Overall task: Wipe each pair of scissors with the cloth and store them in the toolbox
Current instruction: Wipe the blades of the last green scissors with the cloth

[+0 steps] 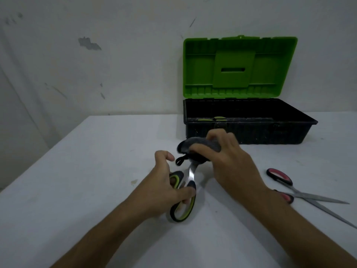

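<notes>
Head view: left hand (170,182) grips green-handled scissors (183,192) above the table (77,190), long axis running away, blades toward the open toolbox (249,130). Right hand (228,161) clutches grey cloth (197,145) around the blade tips.

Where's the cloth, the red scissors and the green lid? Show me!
cloth (195,145), head view, on the grey fold above the thumb.
red scissors (281,177), head view, on the upper red handle.
green lid (233,69), head view, on its raised middle panel.
</notes>
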The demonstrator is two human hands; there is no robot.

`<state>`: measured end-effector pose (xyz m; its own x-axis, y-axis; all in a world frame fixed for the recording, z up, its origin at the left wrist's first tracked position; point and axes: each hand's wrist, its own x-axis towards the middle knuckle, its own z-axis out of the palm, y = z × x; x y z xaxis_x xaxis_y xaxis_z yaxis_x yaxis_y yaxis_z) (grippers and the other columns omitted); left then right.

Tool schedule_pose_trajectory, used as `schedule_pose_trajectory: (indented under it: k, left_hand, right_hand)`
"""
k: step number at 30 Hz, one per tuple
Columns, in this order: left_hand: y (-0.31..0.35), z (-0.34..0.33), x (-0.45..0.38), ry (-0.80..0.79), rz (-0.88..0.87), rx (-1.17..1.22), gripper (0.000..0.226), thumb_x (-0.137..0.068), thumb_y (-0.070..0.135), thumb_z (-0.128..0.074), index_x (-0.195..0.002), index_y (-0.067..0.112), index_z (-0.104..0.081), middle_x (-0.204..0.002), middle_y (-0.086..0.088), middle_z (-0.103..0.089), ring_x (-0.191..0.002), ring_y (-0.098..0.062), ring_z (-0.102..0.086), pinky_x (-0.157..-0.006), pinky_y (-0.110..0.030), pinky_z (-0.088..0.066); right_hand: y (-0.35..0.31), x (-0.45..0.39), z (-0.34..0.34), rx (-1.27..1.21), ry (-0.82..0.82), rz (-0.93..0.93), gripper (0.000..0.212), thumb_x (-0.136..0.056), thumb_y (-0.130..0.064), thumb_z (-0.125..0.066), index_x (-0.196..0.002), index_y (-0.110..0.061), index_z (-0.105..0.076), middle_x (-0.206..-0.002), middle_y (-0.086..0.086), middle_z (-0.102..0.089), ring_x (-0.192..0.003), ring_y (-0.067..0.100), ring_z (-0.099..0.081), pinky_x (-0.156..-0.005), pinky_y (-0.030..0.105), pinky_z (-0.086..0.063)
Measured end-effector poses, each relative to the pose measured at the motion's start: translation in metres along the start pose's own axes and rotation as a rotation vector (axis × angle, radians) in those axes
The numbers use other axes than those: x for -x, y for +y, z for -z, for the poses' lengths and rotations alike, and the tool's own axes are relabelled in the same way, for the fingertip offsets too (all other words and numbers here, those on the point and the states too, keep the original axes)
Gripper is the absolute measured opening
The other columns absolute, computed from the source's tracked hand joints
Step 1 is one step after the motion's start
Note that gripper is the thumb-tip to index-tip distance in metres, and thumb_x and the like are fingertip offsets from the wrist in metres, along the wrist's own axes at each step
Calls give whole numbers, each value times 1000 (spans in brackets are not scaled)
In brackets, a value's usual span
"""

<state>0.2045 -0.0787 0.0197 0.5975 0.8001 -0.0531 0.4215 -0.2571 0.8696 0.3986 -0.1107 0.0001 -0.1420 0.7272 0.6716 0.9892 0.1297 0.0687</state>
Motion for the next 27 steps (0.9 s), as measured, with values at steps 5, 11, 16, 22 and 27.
schedule_pose_trajectory:
  k: [5, 11, 16, 22, 27]
  left_hand:
    - [4, 12, -6, -98, -11, 2, 45, -81, 19, -76, -108, 26, -41, -58, 6, -70, -49, -6, -61, -55, -14, -46]
    - [48, 43, -79, 94, -299, -29, 12, -91, 21, -67, -92, 9, -66, -72, -5, -76, -63, -20, -66, -65, -37, -53]
    - [98, 50, -176, 55, -350, -266, 22, -95, 29, -61, -79, 15, -64, -58, 3, -72, -53, -8, -68, -54, -27, -51]
    - [120, 28, -268, -205, -331, -884, 32, -96, 43, -55, -87, 16, -70, -67, 0, -59, -63, -18, -53, -58, -28, -37]
    - [109, -13, -312, -472, -264, -987, 37, -94, 47, -54, -81, 17, -71, -64, 5, -58, -61, -14, -50, -67, -29, -43]
  right_hand:
    - [50, -21, 11, -22, -16, -253, 55, -79, 8, -60, -124, -24, -59, -117, 9, -38, -98, 27, -43, -61, 41, -54]
    - [100, -51, 35, -142, 44, -494, 52, -84, 8, -49, -126, -22, -51, -112, 1, -30, -94, 28, -44, -82, 45, -50]
    - [131, -82, 44, -114, -61, -500, 50, -85, 4, -51, -125, -26, -56, -106, 2, -33, -90, 25, -45, -81, 40, -49]
    - [174, -100, 53, 3, -431, -553, 47, -88, -5, -54, -123, -36, -61, -108, 0, -39, -97, 24, -51, -89, 42, -49]
    - [200, -97, 54, 9, -511, -568, 48, -85, -5, -53, -118, -37, -65, -115, -2, -46, -102, 24, -55, -89, 42, -50]
